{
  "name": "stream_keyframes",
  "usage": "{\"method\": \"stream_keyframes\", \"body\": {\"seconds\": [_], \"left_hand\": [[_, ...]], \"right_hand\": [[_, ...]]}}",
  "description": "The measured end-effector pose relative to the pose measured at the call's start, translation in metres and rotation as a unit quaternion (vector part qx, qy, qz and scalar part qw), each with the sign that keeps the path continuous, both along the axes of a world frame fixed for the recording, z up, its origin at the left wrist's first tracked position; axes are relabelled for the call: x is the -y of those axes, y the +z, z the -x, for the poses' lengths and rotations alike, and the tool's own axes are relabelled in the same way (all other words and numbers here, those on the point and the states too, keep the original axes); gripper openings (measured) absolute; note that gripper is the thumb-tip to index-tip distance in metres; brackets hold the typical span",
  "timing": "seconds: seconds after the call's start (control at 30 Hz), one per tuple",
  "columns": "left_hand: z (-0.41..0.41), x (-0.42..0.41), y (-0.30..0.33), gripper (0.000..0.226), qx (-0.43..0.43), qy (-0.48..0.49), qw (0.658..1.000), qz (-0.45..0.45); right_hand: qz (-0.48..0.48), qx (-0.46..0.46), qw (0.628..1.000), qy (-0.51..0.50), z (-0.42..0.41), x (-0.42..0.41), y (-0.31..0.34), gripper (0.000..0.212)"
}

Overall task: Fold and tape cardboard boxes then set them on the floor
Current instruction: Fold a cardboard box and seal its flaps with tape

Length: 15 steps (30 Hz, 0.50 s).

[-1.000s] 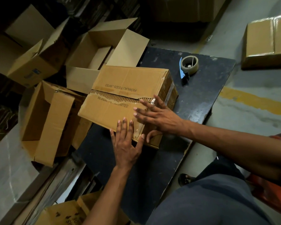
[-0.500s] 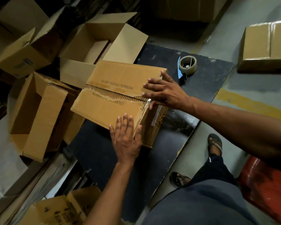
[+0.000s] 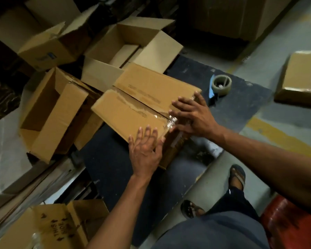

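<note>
On a dark work table (image 3: 241, 108), both flat, open hands, left hand (image 3: 145, 151) and right hand (image 3: 192, 115), press the taped box's (image 3: 133, 108) near end, its seam running away from them

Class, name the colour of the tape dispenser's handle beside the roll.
Blue, seen in the head view: the tape dispenser on the dark board.

A brown cardboard box (image 3: 133, 105) lies flaps-closed on a dark board (image 3: 241, 97) — clear tape along its seam, tape dispenser (image 3: 220, 86) far right.
</note>
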State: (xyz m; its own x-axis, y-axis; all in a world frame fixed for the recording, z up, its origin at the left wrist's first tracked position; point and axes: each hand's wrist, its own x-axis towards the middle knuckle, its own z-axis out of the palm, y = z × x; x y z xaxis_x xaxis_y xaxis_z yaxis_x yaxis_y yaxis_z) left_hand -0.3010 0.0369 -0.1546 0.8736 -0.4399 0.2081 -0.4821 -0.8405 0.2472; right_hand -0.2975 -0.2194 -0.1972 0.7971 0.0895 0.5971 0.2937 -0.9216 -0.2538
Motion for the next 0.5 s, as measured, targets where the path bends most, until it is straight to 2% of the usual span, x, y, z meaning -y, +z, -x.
{"method": "stream_keyframes", "body": {"seconds": [0.1,0.17,0.23,0.33,0.43,0.5], "left_hand": [[0.000,-0.015,0.029,0.046,-0.026,0.017,0.993,0.111],[-0.005,-0.025,0.041,0.039,-0.033,0.084,0.980,0.180],[-0.013,-0.033,0.044,0.041,-0.088,0.185,0.957,0.206],[-0.027,-0.037,0.050,0.060,-0.197,0.300,0.898,0.252],[-0.032,-0.032,0.056,0.070,-0.255,0.338,0.840,0.339],[-0.036,-0.029,0.057,0.068,-0.284,0.341,0.810,0.384]], "right_hand": [[-0.075,0.036,0.996,-0.012,0.019,-0.016,0.018,0.051],[-0.116,0.037,0.992,-0.021,0.022,-0.015,0.027,0.038],[-0.165,0.022,0.985,-0.052,0.007,-0.001,0.036,0.028],[-0.206,-0.086,0.967,-0.123,-0.029,0.022,0.062,0.039],[-0.168,-0.270,0.936,-0.152,-0.056,0.026,0.089,0.060],[-0.112,-0.360,0.915,-0.145,-0.068,0.018,0.102,0.064]]}}
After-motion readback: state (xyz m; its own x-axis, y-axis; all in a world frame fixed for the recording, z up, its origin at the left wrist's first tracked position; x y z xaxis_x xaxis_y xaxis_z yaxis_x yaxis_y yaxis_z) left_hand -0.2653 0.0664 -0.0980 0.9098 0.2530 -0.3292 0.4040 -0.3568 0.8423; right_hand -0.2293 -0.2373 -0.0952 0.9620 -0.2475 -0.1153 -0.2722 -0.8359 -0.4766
